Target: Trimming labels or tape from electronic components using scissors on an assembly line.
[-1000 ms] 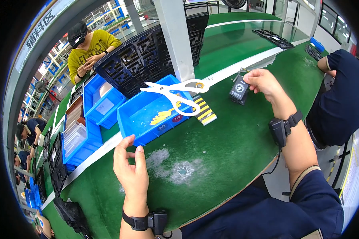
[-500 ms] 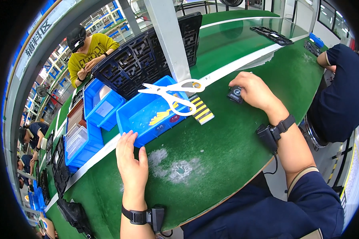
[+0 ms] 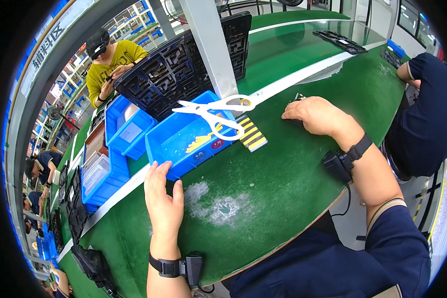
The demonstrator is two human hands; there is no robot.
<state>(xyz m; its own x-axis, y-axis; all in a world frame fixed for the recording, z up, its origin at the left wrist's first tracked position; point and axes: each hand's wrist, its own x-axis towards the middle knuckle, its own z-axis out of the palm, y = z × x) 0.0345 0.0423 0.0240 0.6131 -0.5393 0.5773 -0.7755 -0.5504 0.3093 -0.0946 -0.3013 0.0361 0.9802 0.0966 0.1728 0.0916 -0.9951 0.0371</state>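
My left hand [image 3: 162, 201] lies with its fingers extended and thumb apart, fingertips at the near left corner of a blue bin [image 3: 184, 171]. Nothing is held in it. Farther right, my right hand [image 3: 319, 115] is curled down over a small black flat piece [image 3: 296, 122] on the green table [image 3: 283, 169]. Most of that piece is hidden beneath the fingers; its exact kind cannot be made out. White scissors [image 3: 211, 115] lie across the bin, which contains yellow strips [image 3: 203, 142]. Against the bin's right side rests a black-and-yellow striped block [image 3: 252, 133].
Behind the bin a large black slotted tray [image 3: 174, 74] leans near a grey post [image 3: 211, 49]. More blue bins [image 3: 104, 184] stand at the left. A black pouch-like thing [image 3: 92, 268] lies at lower left. One person [image 3: 422, 114] sits at the right, another [image 3: 115, 62] works across the table.
My right hand has turned and settled lower over the black piece, covering more of it. My left hand has barely shifted.
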